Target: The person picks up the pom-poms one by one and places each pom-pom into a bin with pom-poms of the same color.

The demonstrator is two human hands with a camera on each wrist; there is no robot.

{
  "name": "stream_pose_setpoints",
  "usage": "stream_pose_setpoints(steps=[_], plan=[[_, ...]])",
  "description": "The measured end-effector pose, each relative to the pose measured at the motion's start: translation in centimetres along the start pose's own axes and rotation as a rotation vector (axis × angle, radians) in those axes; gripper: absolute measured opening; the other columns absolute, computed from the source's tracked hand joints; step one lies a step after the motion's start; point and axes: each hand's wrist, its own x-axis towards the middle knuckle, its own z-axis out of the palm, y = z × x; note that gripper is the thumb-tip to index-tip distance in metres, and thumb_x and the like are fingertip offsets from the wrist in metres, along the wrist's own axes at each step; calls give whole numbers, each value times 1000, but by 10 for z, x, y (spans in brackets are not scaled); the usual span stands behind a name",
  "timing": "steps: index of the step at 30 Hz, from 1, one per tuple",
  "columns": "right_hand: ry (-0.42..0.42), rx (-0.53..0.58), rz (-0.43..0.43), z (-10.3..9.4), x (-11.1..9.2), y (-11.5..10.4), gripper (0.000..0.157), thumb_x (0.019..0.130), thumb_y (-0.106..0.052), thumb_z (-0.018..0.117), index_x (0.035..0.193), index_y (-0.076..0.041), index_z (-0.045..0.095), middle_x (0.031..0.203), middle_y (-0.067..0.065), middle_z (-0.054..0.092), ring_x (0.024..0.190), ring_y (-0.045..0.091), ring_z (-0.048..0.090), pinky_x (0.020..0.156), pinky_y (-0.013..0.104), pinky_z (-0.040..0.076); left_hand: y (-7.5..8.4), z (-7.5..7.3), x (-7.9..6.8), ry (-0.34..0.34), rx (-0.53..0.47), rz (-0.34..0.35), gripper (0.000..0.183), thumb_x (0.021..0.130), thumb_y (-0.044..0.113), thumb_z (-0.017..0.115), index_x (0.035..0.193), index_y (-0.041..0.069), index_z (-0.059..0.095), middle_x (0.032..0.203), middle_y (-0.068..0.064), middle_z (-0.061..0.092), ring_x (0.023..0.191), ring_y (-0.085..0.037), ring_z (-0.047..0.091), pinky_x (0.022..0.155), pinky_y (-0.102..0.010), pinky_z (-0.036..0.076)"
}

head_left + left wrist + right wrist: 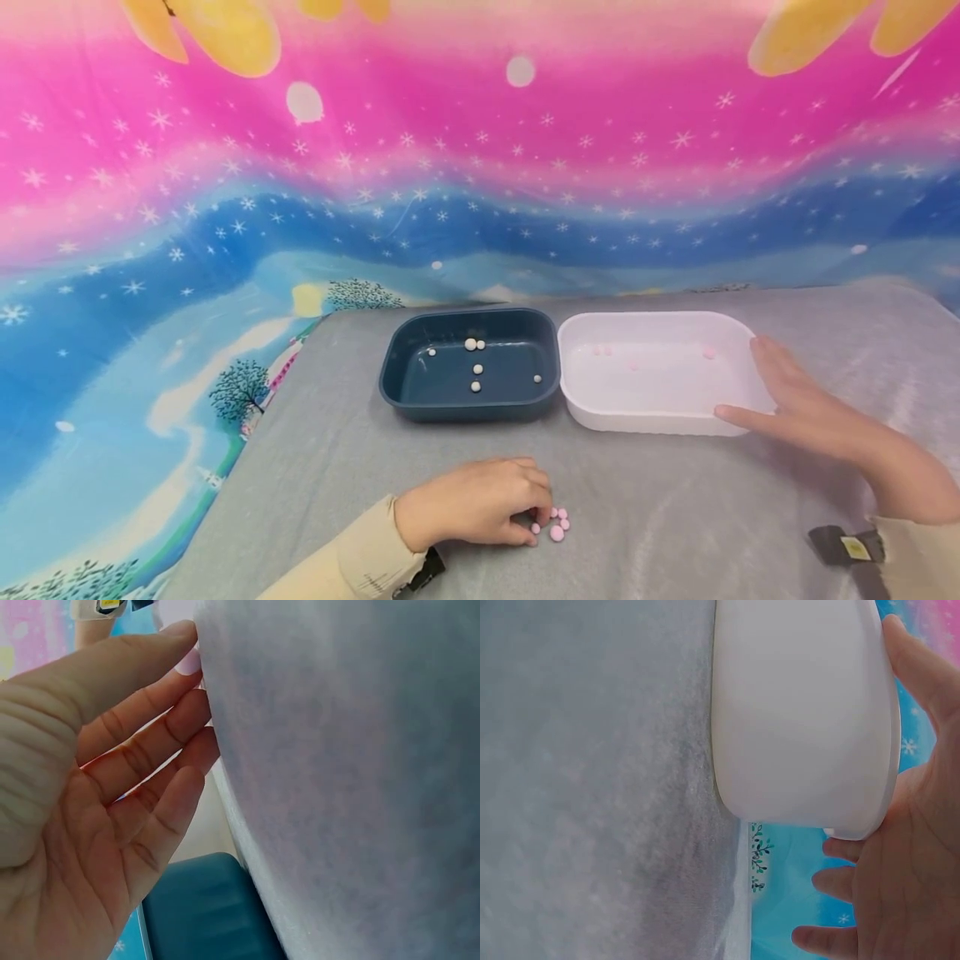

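Low at the front of the table, my left hand point(480, 502) reaches down with its thumb and index fingertips around a small pink ball point(187, 661). A little cluster of other pink balls point(557, 532) lies just right of those fingertips on the cloth. My right hand point(813, 408) rests against the right end of a white tray point(652, 423), its thumb at the front rim and its straight fingers along the far corner. Several pale pink balls point(708, 353) lie inside that tray. In the right wrist view the palm faces the tray's outer wall.
A dark blue tray point(465, 412) stands left of the white one, their ends meeting. Several white balls point(477, 369) are scattered in it. Grey cloth point(300, 467) covers the table, and a colourful printed backdrop point(480, 167) hangs behind and at the left.
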Motion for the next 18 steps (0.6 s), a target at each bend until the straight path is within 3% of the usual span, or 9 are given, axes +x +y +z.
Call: stream_pose_setpoints(steps=[18], plan=[[11,-1,-7,0,-1,1,110,95,-45,61,153,5,-17,158,33,-23,145,52,-22,112,73,-10,1,0,2,4,-11,-6,12,85,30,79,84,26,67,84,19,55,83,4,47,74,-8,38]])
